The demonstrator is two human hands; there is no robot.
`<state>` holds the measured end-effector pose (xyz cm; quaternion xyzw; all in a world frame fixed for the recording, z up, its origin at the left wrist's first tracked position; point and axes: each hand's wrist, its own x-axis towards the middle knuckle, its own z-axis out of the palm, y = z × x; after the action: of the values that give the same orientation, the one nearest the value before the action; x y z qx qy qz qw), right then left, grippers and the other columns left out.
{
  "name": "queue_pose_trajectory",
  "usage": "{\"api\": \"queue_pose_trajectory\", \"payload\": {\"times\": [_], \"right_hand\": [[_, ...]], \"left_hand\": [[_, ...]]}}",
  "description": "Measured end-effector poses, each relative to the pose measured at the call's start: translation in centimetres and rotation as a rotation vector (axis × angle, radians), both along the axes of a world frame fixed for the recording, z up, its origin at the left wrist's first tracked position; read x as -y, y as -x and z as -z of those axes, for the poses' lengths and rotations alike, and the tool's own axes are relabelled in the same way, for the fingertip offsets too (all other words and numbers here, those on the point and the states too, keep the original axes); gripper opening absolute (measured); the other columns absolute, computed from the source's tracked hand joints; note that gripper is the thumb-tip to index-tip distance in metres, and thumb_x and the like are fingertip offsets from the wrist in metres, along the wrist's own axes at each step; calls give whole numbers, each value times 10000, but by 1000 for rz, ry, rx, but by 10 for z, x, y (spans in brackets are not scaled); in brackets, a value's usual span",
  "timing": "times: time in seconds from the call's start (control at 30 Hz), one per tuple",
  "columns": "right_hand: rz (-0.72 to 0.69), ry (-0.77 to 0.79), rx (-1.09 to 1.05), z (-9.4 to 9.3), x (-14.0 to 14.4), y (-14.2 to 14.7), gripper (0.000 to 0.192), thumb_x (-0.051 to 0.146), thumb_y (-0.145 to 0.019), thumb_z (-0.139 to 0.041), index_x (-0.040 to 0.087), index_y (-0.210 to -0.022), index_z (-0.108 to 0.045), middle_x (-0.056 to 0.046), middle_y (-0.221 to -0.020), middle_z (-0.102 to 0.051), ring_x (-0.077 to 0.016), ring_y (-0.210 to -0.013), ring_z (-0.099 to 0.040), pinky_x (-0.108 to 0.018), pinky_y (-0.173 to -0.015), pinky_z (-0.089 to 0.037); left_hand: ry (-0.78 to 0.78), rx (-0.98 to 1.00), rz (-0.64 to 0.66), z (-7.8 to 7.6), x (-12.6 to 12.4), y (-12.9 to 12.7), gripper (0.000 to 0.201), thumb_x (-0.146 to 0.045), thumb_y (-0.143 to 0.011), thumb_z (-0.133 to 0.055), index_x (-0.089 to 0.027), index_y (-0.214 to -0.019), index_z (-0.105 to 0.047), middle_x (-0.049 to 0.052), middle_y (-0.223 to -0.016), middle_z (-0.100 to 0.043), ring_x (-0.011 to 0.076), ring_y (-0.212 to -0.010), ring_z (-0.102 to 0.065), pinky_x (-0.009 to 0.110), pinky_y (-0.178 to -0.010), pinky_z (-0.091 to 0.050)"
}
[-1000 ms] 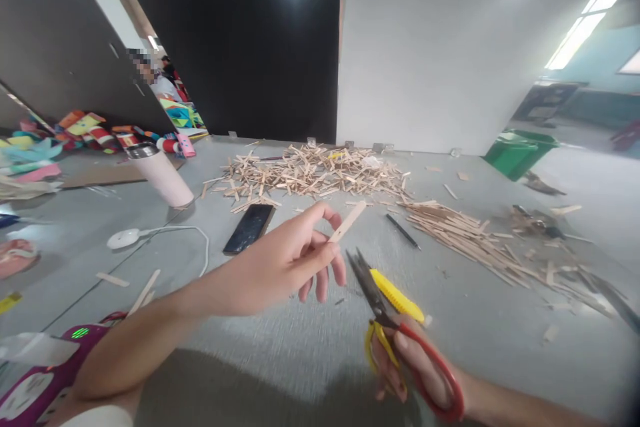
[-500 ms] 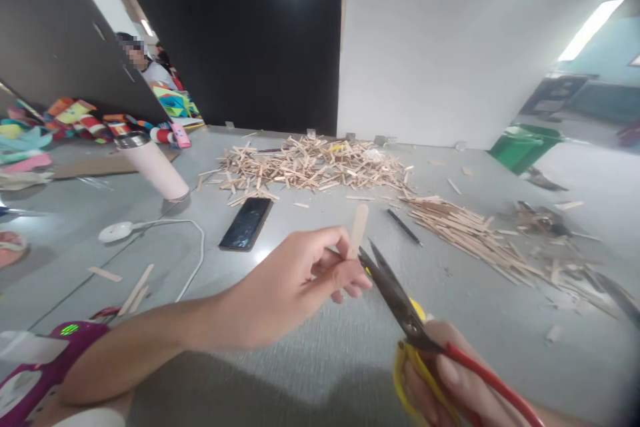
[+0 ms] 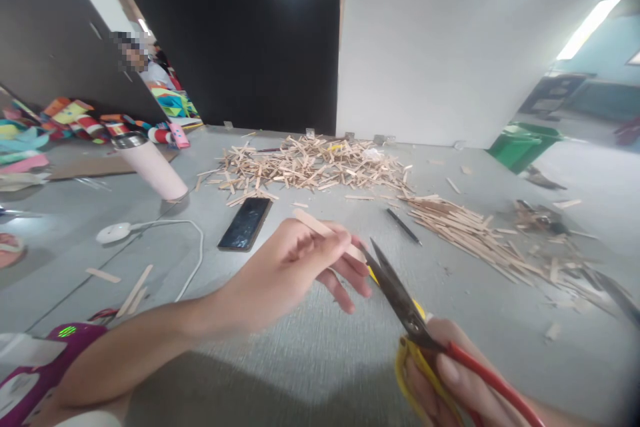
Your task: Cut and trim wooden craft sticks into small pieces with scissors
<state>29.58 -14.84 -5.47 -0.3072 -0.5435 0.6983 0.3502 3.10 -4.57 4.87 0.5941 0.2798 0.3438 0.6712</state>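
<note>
My left hand [image 3: 295, 267] holds a flat wooden craft stick [image 3: 320, 229] between thumb and fingers, tilted so its far end points up-left and its near end meets the scissor blades. My right hand [image 3: 450, 387] grips scissors [image 3: 400, 300] with red and yellow handles at the lower right. The dark blades are open and point up-left at the stick's near end.
A pile of cut stick pieces [image 3: 310, 167] lies at the back of the grey table [image 3: 300, 360]; a row of whole sticks [image 3: 470, 227] is on the right. Nearby: a black phone [image 3: 246, 224], a black pen [image 3: 403, 225], a pink tumbler [image 3: 150, 163], a white cabled device [image 3: 113, 232], a green bin [image 3: 523, 145]. Another person sits far left.
My left hand has turned the stick from pointing up-right, through upright, to leaning up-left. The scissors have moved up to the stick's near end with blades open.
</note>
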Motion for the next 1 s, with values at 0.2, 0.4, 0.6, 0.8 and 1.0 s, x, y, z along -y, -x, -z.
{"api": "queue_pose_trajectory", "payload": {"times": [0.2, 0.4, 0.6, 0.8, 1.0], "right_hand": [[-11, -27, -4, -5, -1, 3, 515, 665, -1080, -527, 188, -908, -618, 1, -755, -604, -80, -555, -475, -184, -489, -370], [-6, -61, -5, 0, -3, 4, 449, 617, -1114, -492, 198, -968, -563, 39, -719, -567, -60, -497, -459, -162, -451, -378], [-17, -70, -48, 4, -4, 4, 457, 618, -1106, -516, 205, -918, -569, 24, -726, -578, -73, -521, -476, -177, -460, -363], [-38, -75, -67, 8, -2, 6, 511, 601, -1103, -529, 195, -795, -572, 27, -674, -560, -72, -526, -462, -178, -465, -331], [-68, -63, -31, -6, -4, 7, 560, 636, -1112, -465, 199, -772, -548, 28, -646, -518, -70, -505, -434, -192, -438, -289]], "left_hand": [[37, 1, 24, 2, 2, -1, 344, -372, -1103, -631, -55, -1154, -752, 204, -1041, -812, 265, -896, -831, 305, -678, -702], [130, 134, 78, 5, 3, -3, 543, -566, -1088, -580, -59, -1185, -750, 215, -1019, -825, 308, -937, -832, 356, -743, -698], [72, 16, -3, 11, 6, -5, 628, -593, -1113, -519, -93, -1479, -626, 199, -1147, -814, 311, -995, -826, 378, -779, -686], [-19, -130, -3, 14, 11, -2, 593, -600, -1148, -416, -240, -1592, -573, 128, -1306, -800, 261, -946, -839, 438, -984, -611], [-71, -158, -43, 12, 15, -3, 603, -596, -1145, -435, -254, -1635, -519, 79, -1235, -823, 240, -932, -829, 417, -992, -592]]}}
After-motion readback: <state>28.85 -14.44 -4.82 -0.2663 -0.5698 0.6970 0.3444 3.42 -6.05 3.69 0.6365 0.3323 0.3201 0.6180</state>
